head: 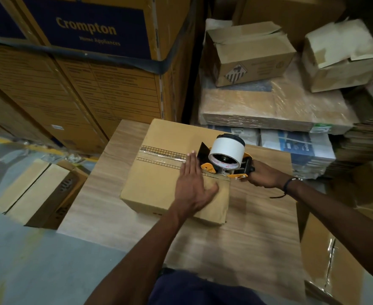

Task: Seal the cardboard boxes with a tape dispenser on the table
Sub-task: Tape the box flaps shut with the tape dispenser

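A closed brown cardboard box (159, 179) sits on the wood-grain table (247, 238). Clear tape (161, 155) runs along its top seam from the far-left edge toward the middle. My left hand (192, 183) lies flat on the box top, fingers straight, pressing beside the seam. My right hand (262, 175) grips the handle of a yellow-and-black tape dispenser (225, 159) with a white tape roll, resting on the box's right part of the seam. The dispenser's handle is mostly hidden inside my fist.
Tall printed cartons (82, 62) stand behind the table at left. Wrapped flat stacks (269, 111) with two small opened boxes (247, 56) on top rise at the back right. Another box (40, 194) lies on the floor at left, more cardboard (331, 260) at right.
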{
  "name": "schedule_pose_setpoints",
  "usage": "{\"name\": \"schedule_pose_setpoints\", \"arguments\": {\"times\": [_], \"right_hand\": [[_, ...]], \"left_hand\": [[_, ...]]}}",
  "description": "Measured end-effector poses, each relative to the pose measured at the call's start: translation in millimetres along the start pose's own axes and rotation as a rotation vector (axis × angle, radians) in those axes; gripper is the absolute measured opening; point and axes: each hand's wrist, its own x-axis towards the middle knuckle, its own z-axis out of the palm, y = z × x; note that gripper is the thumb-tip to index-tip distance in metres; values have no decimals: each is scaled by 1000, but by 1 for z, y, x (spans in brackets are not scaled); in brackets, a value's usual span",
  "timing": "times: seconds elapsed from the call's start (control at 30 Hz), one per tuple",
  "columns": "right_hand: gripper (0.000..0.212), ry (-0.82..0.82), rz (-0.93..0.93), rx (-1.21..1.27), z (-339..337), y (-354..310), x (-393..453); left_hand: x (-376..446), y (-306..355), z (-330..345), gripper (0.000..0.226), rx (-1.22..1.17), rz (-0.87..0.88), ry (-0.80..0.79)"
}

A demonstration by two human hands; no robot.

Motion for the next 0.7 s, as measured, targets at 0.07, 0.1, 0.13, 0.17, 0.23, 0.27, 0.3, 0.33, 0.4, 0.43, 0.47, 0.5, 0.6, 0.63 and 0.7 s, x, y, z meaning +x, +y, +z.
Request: {"name": "schedule_pose_setpoints", "arguments": {"times": [0.07, 0.1, 0.13, 0.17, 0.23, 0.27, 0.3, 0.33, 0.4, 0.43, 0.47, 0.5, 0.6, 0.63, 0.7], "right_hand": [[21, -6, -23, 15, 1, -1, 0], [23, -12, -33, 24, 2, -1, 1], [23, -20, -43, 31, 2, -1, 0], [20, -31, -54, 36, 1, 1, -1], [14, -38, -74, 43, 0, 7, -4], [14, -30, -74, 43, -2, 11, -8], [15, -15, -71, 41, -6, 18, -12], [16, -2, -63, 35, -10, 26, -18], [16, -10, -32, 21, -21, 46, -32], [13, -24, -14, 18, -26, 58, -38], [8, -38, 2, 10, -30, 69, -45], [6, -47, 24, -1, -31, 78, -50], [13, -53, 63, -8, -28, 86, -57], [17, -75, 53, 26, -30, 86, -55], [23, -160, 43, 132, -37, 91, -53]], "left_hand": [[1, 2, 1, 105, 25, -24, -1], [2, 0, 1, 105, 39, -24, 0], [2, -1, 0, 105, 48, -20, 1], [2, -1, 0, 105, 51, -16, 3], [2, 0, 2, 105, 51, -13, 13], [2, 0, 3, 104, 51, -12, 17], [2, 0, 3, 104, 50, -11, 19], [3, -1, 3, 104, 51, -10, 22], [3, -1, 3, 104, 56, -9, 30], [2, -1, 3, 104, 56, -6, 35], [2, 0, 3, 104, 55, -2, 38], [2, 0, 3, 104, 54, 0, 42], [3, -1, 5, 104, 67, -7, 50], [3, -1, 5, 103, 73, -8, 49], [4, -2, 5, 103, 81, -4, 43]]}}
